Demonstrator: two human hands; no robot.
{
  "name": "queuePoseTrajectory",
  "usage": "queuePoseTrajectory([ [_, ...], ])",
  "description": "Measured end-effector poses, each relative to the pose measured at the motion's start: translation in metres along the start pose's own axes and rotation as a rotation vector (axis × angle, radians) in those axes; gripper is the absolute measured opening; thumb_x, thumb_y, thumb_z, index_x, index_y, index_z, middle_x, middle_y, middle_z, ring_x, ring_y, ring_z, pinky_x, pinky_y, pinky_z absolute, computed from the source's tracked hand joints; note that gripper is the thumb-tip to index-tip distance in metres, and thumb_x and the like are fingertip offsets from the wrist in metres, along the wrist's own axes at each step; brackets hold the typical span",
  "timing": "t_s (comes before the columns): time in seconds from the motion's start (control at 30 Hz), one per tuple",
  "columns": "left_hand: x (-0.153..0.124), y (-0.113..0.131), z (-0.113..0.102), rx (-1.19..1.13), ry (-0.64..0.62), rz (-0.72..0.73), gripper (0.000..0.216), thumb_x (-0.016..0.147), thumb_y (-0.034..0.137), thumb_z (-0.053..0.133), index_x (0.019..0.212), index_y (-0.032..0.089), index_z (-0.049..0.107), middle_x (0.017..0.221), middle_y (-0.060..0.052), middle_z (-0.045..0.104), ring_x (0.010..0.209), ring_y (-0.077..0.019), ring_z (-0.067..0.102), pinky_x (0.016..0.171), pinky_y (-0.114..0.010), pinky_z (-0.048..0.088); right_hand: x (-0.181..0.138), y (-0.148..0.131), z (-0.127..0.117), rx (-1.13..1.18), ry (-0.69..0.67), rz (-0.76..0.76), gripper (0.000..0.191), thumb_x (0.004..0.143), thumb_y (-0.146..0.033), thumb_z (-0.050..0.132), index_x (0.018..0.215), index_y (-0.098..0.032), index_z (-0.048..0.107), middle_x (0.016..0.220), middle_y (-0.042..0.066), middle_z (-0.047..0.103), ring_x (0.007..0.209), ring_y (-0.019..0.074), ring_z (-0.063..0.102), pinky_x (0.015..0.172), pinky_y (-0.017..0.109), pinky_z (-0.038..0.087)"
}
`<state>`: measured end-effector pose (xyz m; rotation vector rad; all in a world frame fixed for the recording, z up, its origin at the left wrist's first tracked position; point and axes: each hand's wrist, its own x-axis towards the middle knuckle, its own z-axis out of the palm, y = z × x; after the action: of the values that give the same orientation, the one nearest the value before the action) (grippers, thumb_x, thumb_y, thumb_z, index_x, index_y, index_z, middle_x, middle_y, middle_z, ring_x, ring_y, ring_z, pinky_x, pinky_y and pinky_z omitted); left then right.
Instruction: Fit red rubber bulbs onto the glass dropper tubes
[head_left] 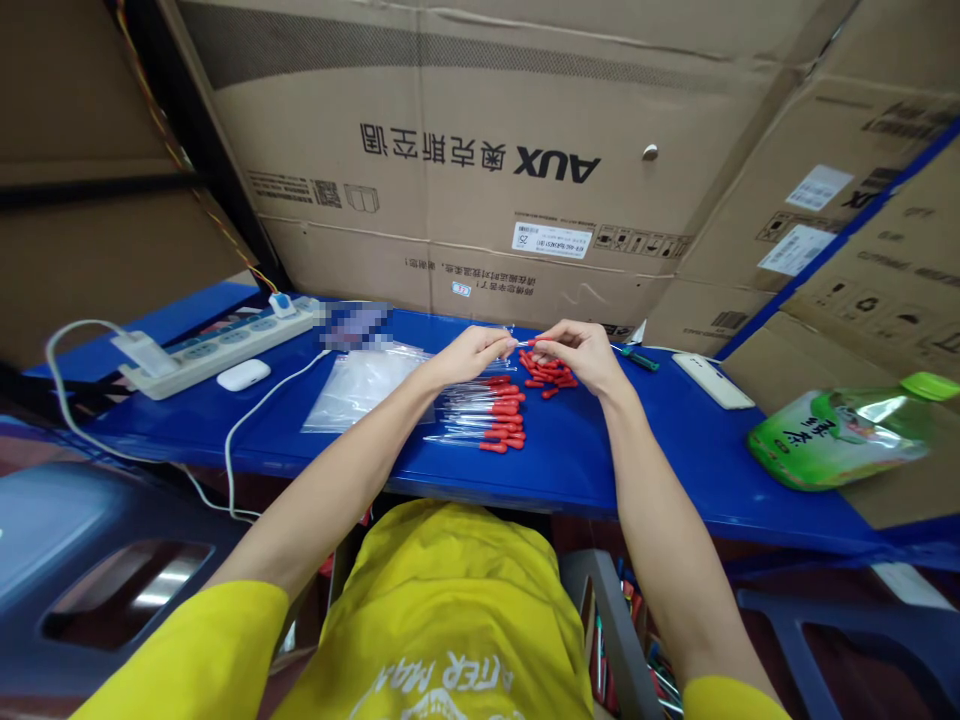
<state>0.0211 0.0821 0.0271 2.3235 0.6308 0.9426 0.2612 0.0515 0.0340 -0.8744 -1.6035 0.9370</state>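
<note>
My left hand (pixel 474 354) pinches a thin clear glass dropper tube (pixel 522 343), most of it hidden by the fingers. The fingers of my right hand (pixel 583 354) are closed on a red rubber bulb (pixel 535 342), which sits at the end of that tube. Whether the bulb is fully seated cannot be made out. Below the hands lies a heap of droppers (pixel 504 409), clear tubes pointing left and red bulbs right. Several loose red bulbs (pixel 550 374) are scattered beside my right hand. Some bare tubes (pixel 504 366) lie near my left wrist.
Clear plastic bags (pixel 352 392) lie left on the blue table (pixel 577 455). Further left are a power strip (pixel 225 350), a white case (pixel 244 374) and cables. To the right are a green-handled screwdriver (pixel 640 358), a white phone-like slab (pixel 712 381) and a green bottle (pixel 832 437). Cardboard (pixel 465 210) stands behind.
</note>
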Motion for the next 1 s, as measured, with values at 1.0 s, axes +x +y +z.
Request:
queuePoseTrajectory([
  [1.0,-0.003,-0.015,-0.010,0.527,0.099,-0.171,0.053,0.110,0.050,0.034,0.098,0.021,0.077,0.099,-0.007,0.079,0.091,-0.0218,0.069,0.076,-0.030,0.043,0.006,0.020,0.004,-0.449,-0.115,-0.039,0.017,0.088,-0.035,0.077,0.093,-0.019,0.081,0.085,0.005,0.081,0.074,0.0206,0.072,0.073,0.032,0.056],
])
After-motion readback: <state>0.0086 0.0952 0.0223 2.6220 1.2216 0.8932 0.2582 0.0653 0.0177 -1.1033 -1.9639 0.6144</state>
